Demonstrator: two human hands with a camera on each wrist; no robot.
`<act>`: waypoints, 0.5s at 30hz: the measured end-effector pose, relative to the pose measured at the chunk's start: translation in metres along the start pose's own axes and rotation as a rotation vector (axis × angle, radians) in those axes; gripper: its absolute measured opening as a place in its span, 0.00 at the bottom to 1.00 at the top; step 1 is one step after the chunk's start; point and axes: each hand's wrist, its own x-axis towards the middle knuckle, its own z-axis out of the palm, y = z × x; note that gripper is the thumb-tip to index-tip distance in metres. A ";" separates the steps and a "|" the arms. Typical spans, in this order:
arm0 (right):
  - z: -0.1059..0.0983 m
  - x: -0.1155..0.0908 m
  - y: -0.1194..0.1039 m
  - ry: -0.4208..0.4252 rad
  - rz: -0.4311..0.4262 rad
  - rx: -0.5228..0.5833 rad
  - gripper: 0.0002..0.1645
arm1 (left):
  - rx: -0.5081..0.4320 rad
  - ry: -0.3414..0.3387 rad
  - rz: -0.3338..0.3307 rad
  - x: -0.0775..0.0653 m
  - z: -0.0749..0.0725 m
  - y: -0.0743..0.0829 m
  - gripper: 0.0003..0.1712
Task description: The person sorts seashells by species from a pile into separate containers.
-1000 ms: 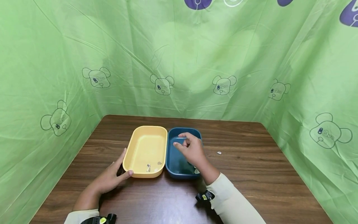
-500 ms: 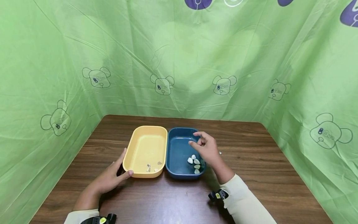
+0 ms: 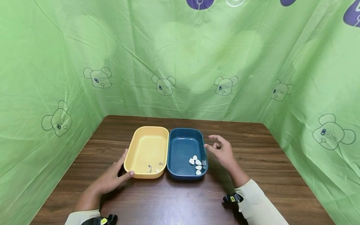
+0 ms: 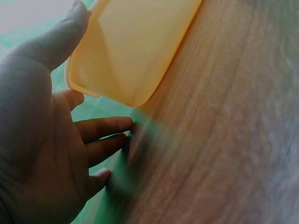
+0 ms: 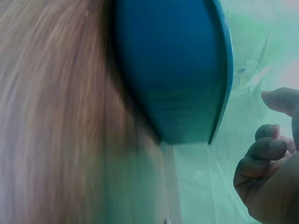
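Observation:
My left hand (image 3: 111, 178) rests at the near left corner of the yellow tray (image 3: 147, 127). Its thumb touches the front rim and the forefinger lies along the side wall; the other fingers spread toward the table in the left wrist view. Just right of the blue tray (image 3: 186, 129), my right hand (image 3: 225, 153) hovers with thumb and forefinger apart, the remaining fingers bent, nothing between them. Several small white pebble-like pieces (image 3: 198, 162) lie in the blue tray's near right part. A few small pale pieces (image 3: 149, 168) sit at the yellow tray's near end.
Both trays stand side by side on a brown wooden table (image 3: 180, 200). Green cloth (image 3: 191, 103) with bear-head outlines rises behind the table and at its sides. Each wrist wears a black camera strap.
My right hand has moved right, from over the blue tray to beyond its right wall, uncovering the white pieces. It now hides the small piece seen on the table earlier. The left hand stays put.

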 end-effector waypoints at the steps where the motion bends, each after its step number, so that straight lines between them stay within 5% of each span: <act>1: -0.003 -0.001 0.004 -0.002 0.004 0.005 0.24 | 0.001 -0.001 0.001 0.000 0.000 0.000 0.61; 15: -0.038 -0.004 0.044 0.037 0.096 0.031 0.25 | -0.006 -0.006 -0.016 0.001 0.000 0.001 0.61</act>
